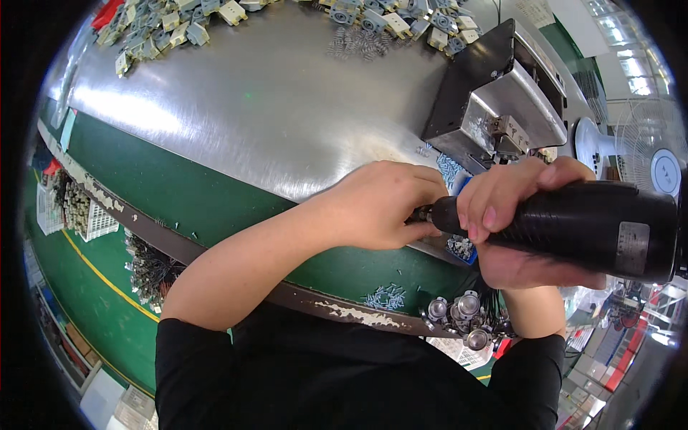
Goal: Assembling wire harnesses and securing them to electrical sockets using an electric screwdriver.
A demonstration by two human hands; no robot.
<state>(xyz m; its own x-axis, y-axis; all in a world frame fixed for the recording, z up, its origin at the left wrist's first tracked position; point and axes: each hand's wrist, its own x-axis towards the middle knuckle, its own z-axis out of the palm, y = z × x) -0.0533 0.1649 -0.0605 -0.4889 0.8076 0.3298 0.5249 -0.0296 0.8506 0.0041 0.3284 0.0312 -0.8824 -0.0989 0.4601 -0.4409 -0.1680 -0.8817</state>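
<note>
My right hand (pixel 512 208) is wrapped around a black electric screwdriver (pixel 588 229), which lies nearly level with its narrow nose toward the left. My left hand (pixel 398 204) is closed at that nose, with thumb and fingers pinched around its tip. A small dark part (pixel 421 213) shows between those fingers; what else they hold is hidden. Just behind and below the hands is a blue tray (pixel 473 256) holding small metal pieces. Blue-grey screws (pixel 450 172) lie heaped beside it, partly covered by my right hand.
A black-and-steel boxy machine (pixel 502 100) stands at the right on the metal sheet (pixel 272 93). Grey-and-cream parts (pixel 168 29) and springs (pixel 358 43) lie along the far side. Loose screws (pixel 385 297) and round metal fittings (pixel 469 307) are at the near edge. A white fan (pixel 648 158) stands far right.
</note>
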